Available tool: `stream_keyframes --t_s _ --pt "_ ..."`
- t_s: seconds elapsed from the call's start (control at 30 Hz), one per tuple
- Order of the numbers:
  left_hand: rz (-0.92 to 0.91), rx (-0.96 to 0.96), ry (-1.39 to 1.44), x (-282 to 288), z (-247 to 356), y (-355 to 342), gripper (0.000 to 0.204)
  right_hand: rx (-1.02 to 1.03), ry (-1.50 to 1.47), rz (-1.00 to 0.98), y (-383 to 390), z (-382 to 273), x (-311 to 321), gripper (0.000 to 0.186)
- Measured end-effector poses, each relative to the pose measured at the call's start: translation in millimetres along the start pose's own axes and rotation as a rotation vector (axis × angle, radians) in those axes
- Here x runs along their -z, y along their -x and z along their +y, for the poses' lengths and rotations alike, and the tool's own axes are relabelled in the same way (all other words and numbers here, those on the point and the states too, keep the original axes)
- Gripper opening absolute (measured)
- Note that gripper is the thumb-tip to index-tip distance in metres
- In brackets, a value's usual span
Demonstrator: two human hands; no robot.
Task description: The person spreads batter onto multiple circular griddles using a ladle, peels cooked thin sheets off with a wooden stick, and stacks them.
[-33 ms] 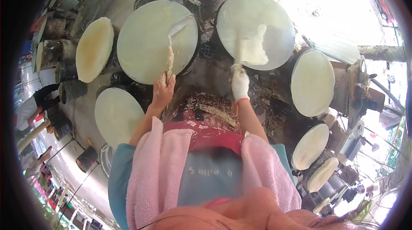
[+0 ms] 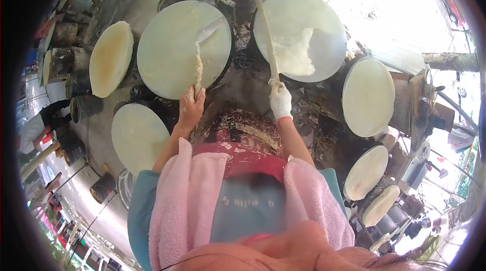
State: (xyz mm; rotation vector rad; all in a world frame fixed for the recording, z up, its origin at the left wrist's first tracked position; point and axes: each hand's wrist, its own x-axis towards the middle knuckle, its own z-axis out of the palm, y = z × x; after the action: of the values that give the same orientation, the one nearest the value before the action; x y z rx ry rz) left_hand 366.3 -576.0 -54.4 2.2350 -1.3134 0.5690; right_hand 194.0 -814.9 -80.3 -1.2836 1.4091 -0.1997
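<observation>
In my left hand (image 2: 192,107), bare and dough-smeared, is the batter-caked handle of a scoop-like tool (image 2: 206,32), whose shiny head hangs over the left round griddle (image 2: 167,48). A pale layer covers that griddle. My right hand (image 2: 280,101), in a white glove with an orange cuff, grips a long flat spreader (image 2: 268,38). The spreader reaches up along the left side of the right griddle (image 2: 328,51). Batter (image 2: 296,56) coats this griddle's left and upper parts with a ragged edge; a greyish patch shows at its lower right.
More round griddles with pale sheets stand around me: browned (image 2: 110,59) at far left, others at lower left (image 2: 139,134), right (image 2: 369,97) and lower right (image 2: 365,172). A dark bucket (image 2: 103,186) sits on the left floor. Another person's arm (image 2: 43,137) shows at the left rim.
The spreader has swung from upright over the right griddle's batter to lean left along its edge. My right hand has shifted slightly left and down. My left hand is nearly unmoved.
</observation>
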Motion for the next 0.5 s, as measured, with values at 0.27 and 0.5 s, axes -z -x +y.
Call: stream_keyframes --t_s 0.27,0.5 --pt "-0.181 0.005 -0.238 9.8 46.4 -4.5 0.015 0.009 0.072 -0.008 -43.4 -0.1 92.1 0.038" --pt "-0.351 0.861 0.341 21.9 85.1 13.3 0.015 0.343 0.734 0.032 -38.3 31.3 138.7 0.034"
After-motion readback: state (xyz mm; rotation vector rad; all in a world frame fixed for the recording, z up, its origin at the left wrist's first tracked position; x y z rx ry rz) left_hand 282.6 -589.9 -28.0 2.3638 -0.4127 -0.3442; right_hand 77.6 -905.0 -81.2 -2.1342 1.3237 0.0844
